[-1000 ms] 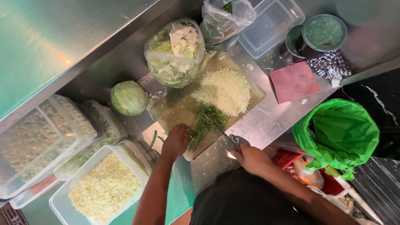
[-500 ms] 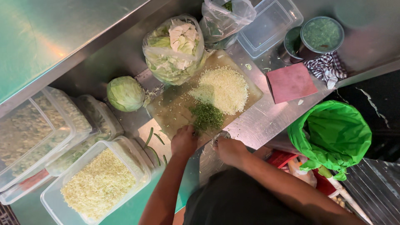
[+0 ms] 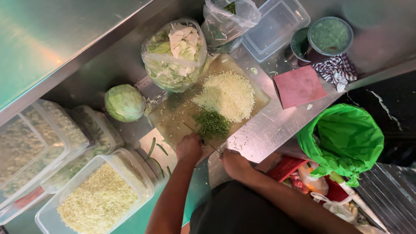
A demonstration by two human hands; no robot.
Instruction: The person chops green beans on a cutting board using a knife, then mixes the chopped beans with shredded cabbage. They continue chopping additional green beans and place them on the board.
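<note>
A wooden cutting board (image 3: 173,123) lies on the steel counter. On it are a pile of pale shredded cabbage (image 3: 225,95) and a smaller heap of finely chopped green herbs (image 3: 212,125). My right hand (image 3: 234,164) is closed on the handle of a thin knife (image 3: 208,145), whose blade runs left along the near edge of the herbs. My left hand (image 3: 189,148) sits curled over the blade at the board's near edge. Whether it grips anything is hidden.
A bag of cabbage pieces (image 3: 175,54) and a whole cabbage (image 3: 125,102) sit behind the board. Tubs of shredded cabbage (image 3: 99,199) stand at left, with green pods (image 3: 156,151) beside them. At right are a pink board (image 3: 299,86), a green-lined bin (image 3: 342,138), an empty clear tub (image 3: 275,26) and a round lidded pot (image 3: 330,34).
The long green stalks have become a compact chopped heap. Both hands have moved up to the board's near edge and closer together, the right hand bringing the knife in.
</note>
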